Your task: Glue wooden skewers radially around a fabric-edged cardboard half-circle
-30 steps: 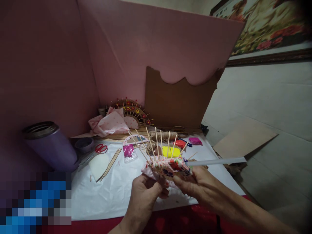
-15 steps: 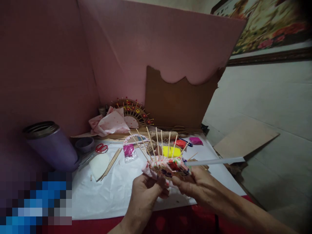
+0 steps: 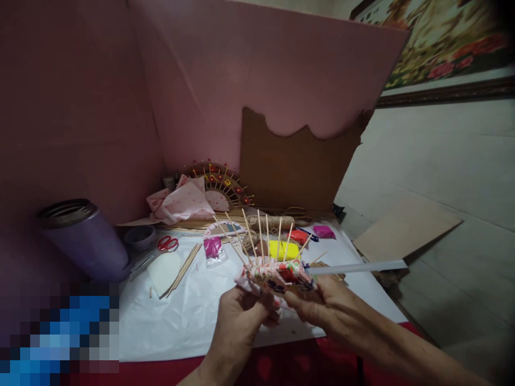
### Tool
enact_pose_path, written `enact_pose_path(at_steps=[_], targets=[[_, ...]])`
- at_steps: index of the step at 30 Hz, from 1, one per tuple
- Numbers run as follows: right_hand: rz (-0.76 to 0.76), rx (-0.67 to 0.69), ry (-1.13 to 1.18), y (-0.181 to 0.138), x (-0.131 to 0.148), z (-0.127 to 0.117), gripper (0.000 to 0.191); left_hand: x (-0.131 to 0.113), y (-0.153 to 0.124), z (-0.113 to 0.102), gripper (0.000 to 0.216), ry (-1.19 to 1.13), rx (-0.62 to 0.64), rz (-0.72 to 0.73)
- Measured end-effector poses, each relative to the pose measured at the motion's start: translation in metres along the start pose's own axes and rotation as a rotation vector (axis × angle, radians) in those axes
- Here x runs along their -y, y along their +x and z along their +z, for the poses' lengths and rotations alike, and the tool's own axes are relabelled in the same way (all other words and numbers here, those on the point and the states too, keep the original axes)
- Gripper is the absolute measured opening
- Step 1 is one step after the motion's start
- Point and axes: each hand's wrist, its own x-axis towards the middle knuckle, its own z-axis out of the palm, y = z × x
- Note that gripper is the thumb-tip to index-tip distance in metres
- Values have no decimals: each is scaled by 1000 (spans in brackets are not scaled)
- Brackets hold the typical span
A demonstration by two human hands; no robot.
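Both hands are closed on a flower-patterned, fabric-covered piece (image 3: 277,274) with several thin wooden sticks (image 3: 267,236) fanning upward from its top edge. My left hand (image 3: 240,317) pinches its lower left side, thumb in front. At its right end, my right hand (image 3: 322,304) grips it with the thumb along the lower edge. A long translucent stick (image 3: 358,266) points right from just above the right hand; whether that hand also holds it cannot be made out. Loose cloth hangs under the piece, partly hidden by the fingers.
Behind the hands lie a yellow packet (image 3: 284,250), a twine roll (image 3: 276,222) and a magenta packet (image 3: 213,247). Left are red-handled scissors (image 3: 168,244), loose wooden sticks (image 3: 184,271) and a purple tumbler (image 3: 84,241). A decorated fan (image 3: 221,185) stands at the back before cardboard (image 3: 298,166).
The hands and the patterned piece are almost still. The translucent stick has shifted very slightly to the right; the view has moved a touch.
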Motion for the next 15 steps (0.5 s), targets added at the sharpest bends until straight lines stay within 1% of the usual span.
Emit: enact_pose_path(at_steps=[4, 7, 15], targets=[[0, -10, -13, 0, 0, 1, 40, 0, 1, -1, 24, 9, 6, 12], [32, -14, -17, 2, 0, 2, 40, -1, 1, -1, 22, 24, 0, 12], [41, -58, 73, 0, 4, 3, 42, 3, 3, -1, 24, 45, -6, 1]])
